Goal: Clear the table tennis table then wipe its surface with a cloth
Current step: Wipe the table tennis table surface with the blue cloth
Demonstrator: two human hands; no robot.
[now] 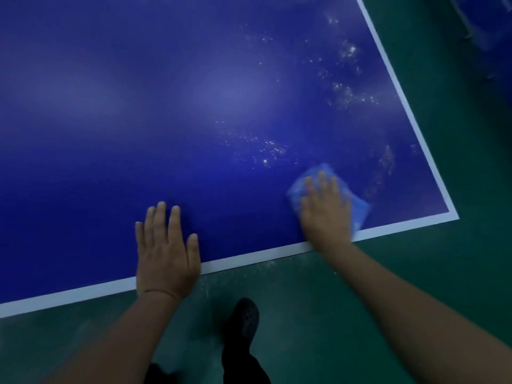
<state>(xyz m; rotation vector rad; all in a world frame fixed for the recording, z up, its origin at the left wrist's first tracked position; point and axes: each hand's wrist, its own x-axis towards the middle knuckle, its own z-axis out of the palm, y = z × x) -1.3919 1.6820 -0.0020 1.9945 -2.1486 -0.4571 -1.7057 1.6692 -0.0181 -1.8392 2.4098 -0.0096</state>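
Observation:
The blue table tennis table (166,106) with a white border fills most of the view; its near right corner is at the right. A light blue cloth (360,210) lies near that corner, and my right hand (325,209) presses flat on it with straight fingers. My left hand (166,250) rests flat on the table's near edge, fingers straight. Wet droplets and streaks (343,92) glisten on the right part of the surface.
Green floor (415,273) lies below and right of the table. My dark shoe and trouser leg (245,322) stand on the floor just in front of the near edge. A blue object (487,20) shows at the top right corner.

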